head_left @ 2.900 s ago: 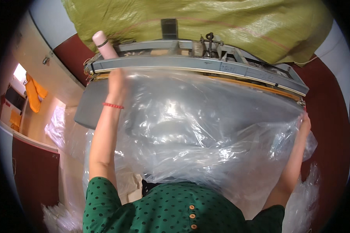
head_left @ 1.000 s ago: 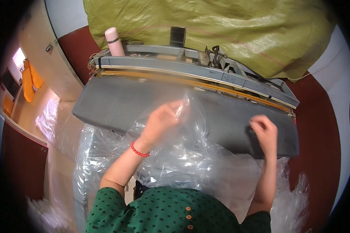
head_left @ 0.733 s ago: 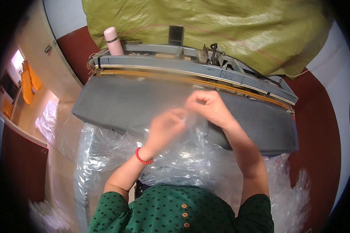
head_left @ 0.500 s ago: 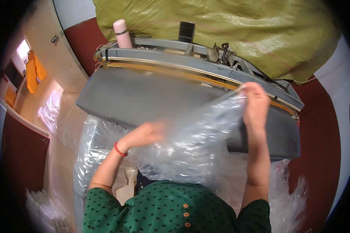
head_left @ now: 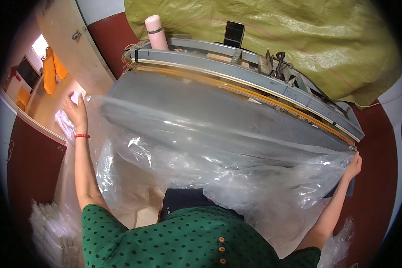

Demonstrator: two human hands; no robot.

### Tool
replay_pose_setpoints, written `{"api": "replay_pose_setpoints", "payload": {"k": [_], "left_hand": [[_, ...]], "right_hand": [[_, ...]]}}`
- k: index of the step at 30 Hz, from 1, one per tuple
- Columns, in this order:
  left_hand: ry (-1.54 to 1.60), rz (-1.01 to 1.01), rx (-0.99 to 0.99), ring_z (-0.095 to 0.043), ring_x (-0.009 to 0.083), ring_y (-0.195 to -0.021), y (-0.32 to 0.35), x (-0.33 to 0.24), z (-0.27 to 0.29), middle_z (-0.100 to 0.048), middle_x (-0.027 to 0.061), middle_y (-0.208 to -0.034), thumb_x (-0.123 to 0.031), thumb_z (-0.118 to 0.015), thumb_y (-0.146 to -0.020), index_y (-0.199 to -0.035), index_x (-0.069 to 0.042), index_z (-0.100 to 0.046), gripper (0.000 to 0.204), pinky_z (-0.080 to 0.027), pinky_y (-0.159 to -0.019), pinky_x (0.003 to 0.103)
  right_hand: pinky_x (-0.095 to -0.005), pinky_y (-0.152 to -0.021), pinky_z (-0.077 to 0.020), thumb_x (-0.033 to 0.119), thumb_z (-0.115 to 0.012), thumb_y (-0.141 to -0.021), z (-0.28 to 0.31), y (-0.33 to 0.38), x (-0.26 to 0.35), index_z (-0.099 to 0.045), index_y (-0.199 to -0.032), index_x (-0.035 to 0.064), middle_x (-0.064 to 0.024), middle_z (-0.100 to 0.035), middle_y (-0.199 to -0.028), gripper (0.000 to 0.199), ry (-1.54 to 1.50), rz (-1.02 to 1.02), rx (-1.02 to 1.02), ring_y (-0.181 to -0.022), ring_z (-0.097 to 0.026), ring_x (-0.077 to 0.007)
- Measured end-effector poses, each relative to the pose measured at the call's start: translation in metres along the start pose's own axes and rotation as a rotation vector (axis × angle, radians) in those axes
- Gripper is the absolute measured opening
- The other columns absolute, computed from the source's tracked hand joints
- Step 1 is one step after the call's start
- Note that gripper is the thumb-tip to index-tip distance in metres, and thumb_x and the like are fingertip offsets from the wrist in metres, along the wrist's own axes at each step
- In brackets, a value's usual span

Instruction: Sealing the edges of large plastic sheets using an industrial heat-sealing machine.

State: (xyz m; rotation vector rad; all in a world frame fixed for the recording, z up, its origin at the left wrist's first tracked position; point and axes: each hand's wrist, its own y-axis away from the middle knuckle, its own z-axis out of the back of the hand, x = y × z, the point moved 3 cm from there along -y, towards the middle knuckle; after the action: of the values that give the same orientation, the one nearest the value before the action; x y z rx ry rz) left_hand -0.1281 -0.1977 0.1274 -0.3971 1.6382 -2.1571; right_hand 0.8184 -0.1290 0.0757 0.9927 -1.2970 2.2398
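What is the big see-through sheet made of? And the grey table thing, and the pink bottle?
The large clear sheet stretched between the left hand and right hand looks like thin, glossy plastic film: it crinkles and shows the surface beneath. The flat grey machine bed looks like matt painted metal, though that is uncertain. The pale pink bottle seems smooth coated metal or plastic.

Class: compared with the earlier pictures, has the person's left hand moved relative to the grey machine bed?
Yes. The left hand has swung out past the left end of the grey machine bed, stretching the clear plastic sheet wide.
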Motion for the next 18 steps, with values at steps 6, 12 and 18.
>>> {"api": "replay_pose_setpoints", "payload": {"k": [6, 12, 18], "left_hand": [[0.537, -0.207, 0.860, -0.041, 0.0332, -0.115, 0.086, -0.078, -0.049, -0.050, 0.0194, -0.117, -0.029, -0.056, -0.081, -0.115, -0.003, -0.050, 0.043, -0.033, -0.093, 0.039], [0.451, -0.164, 0.996, -0.027, 0.0343, -0.125, 0.108, -0.069, -0.099, -0.037, 0.0159, -0.132, -0.041, -0.055, -0.079, -0.130, -0.013, -0.037, 0.061, -0.021, -0.102, 0.043], [0.420, -0.084, 1.077, -0.027, 0.0286, -0.127, 0.087, -0.018, -0.154, -0.031, 0.0162, -0.135, -0.046, -0.058, -0.076, -0.133, -0.006, -0.028, 0.076, -0.021, -0.103, 0.037]], "right_hand": [[-0.0359, -0.065, -0.0418, 0.039, -0.050, -0.085, 0.035, -0.020, -0.096, -0.059, -0.082, -0.0004, -0.0158, -0.059, -0.077, 0.040, 0.471, -0.064, 0.012, -0.070, -0.053, -0.0274], [-0.0482, -0.067, -0.0401, 0.048, -0.042, -0.085, 0.045, 0.008, -0.116, -0.057, -0.089, 0.0055, -0.0202, -0.059, -0.085, 0.046, 0.936, -0.119, 0.146, -0.082, -0.053, -0.0415], [-0.0457, -0.068, -0.0430, 0.044, -0.039, -0.086, 0.026, 0.002, -0.110, -0.060, -0.094, 0.0115, -0.0162, -0.060, -0.090, 0.039, 0.895, -0.088, 0.159, -0.083, -0.055, -0.0377]]}}
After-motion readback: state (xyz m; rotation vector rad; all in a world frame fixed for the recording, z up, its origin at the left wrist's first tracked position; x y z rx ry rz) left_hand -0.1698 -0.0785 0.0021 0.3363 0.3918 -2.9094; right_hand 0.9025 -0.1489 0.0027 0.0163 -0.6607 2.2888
